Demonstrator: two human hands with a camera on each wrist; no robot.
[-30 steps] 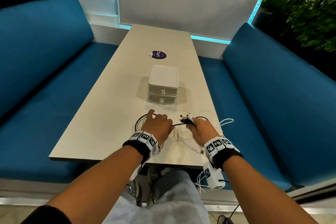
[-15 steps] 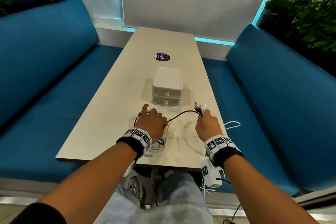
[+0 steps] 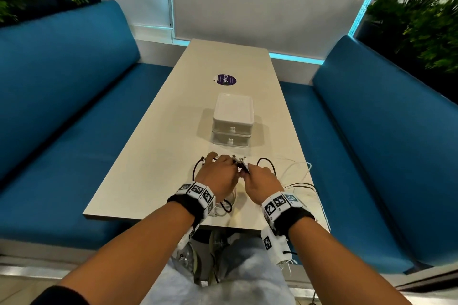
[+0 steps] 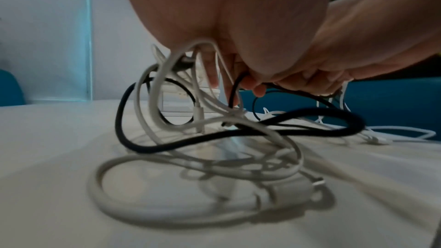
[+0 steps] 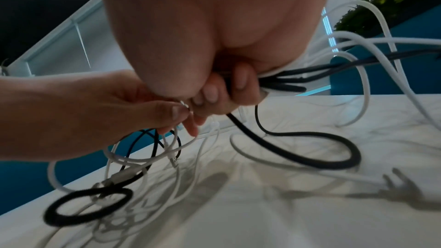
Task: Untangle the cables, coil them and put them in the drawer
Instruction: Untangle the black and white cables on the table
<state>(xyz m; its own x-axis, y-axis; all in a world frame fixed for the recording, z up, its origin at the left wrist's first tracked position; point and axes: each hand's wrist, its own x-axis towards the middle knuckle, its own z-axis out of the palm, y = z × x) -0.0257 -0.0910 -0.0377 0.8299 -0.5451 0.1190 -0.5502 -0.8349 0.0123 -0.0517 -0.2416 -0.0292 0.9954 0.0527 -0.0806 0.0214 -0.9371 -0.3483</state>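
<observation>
Cables (image 3: pixel 270 168) are lying tangled at the bench's (image 3: pixel 153 156) near edge, some trailing off its right edge. Having been apart a moment ago, the hands are now meeting: the right hand (image 3: pixel 260 179) is clenching a bundle of plug ends, the left hand (image 3: pixel 218 173) is pinching a white strand beside it. Sorting is barely starting. The drawer (image 3: pixel 233 141) is sitting closed just beyond, with bare bench to the left.

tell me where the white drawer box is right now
In the head view the white drawer box stands mid-table, just beyond both hands, between them and the purple sticker, its two drawers closed.
</observation>
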